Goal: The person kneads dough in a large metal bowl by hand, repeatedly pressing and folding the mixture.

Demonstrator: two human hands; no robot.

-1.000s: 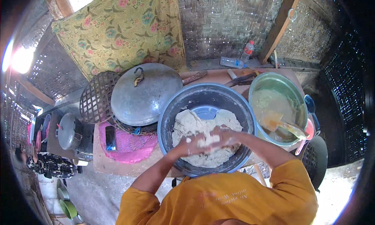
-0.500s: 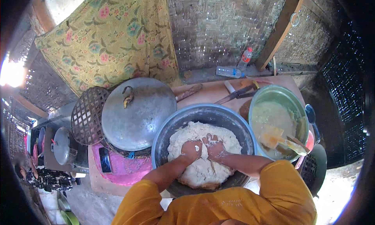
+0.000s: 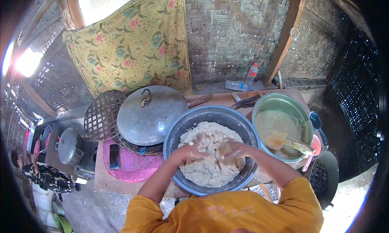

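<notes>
A mass of pale, floury dough (image 3: 210,174) fills the bottom of a wide blue-rimmed basin (image 3: 172,174) in front of me. Over the left part of the dough is my left hand (image 3: 195,149), its thumb and fingers apart. Facing it from the right side, my right hand (image 3: 233,150) also has its fingers spread. Both hands are smeared by motion, and I cannot tell how firmly they touch the dough. Its surface is rough and cracked between them.
Right of the basin stands a green tub (image 3: 258,111) of pale batter with a utensil in it. A large lidded metal pot (image 3: 152,115) and a woven rack (image 3: 103,115) stand left. A phone (image 3: 114,156) lies on pink plastic (image 3: 133,168). Another person (image 3: 48,176) is far left.
My hands have come apart from the middle of the dough, the left moving left and the right moving right. Their curled fingers have opened out. The whole view has shifted slightly.
</notes>
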